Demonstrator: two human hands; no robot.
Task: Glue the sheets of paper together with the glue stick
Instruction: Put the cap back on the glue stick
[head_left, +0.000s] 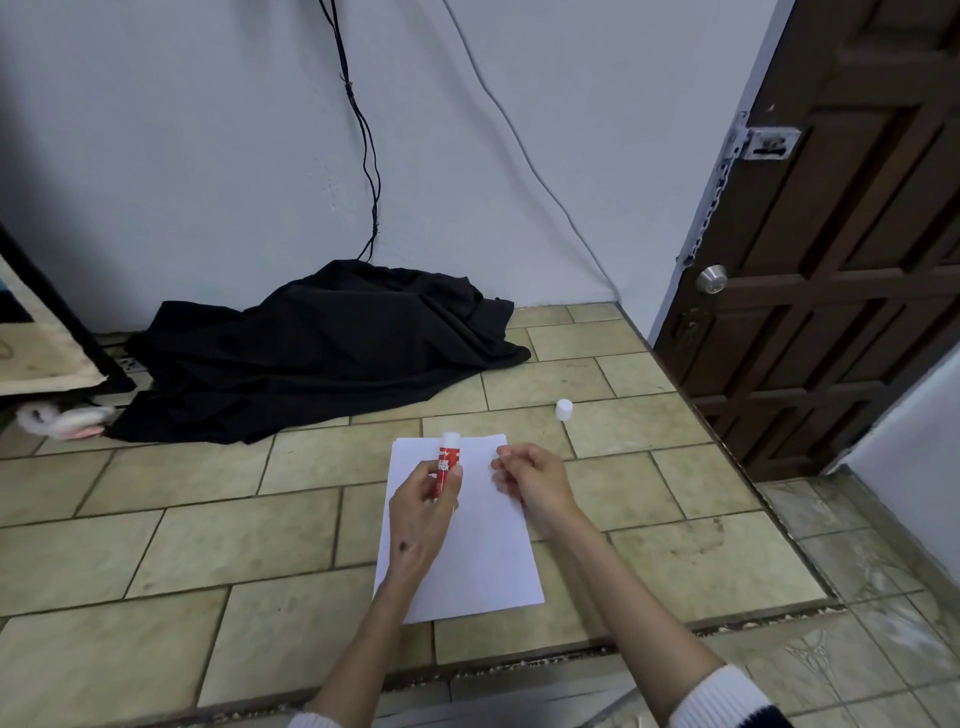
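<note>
1. Plainly, the glue stick is a small red tube, light and rigid, with its white glue end bared and pointing away from the person; it should be taken round the middle of the barrel, as it is, never by the tacky tip.
2. Its holder is the left hand, fingers and thumb clenched round the barrel, poised above the upper part of the paper.
3. The sheets of paper lie flat on the tiled floor; thin, limp and easily creased or dragged, so I judge they want pinning down near an edge while the stick rubs.
4. The right hand hovers over the top right of the paper, fingers loosely curled, grasping nothing.
5. The white cap stands on the floor well beyond the paper's far right corner.
6. A black cloth is heaped by the wall.
</note>
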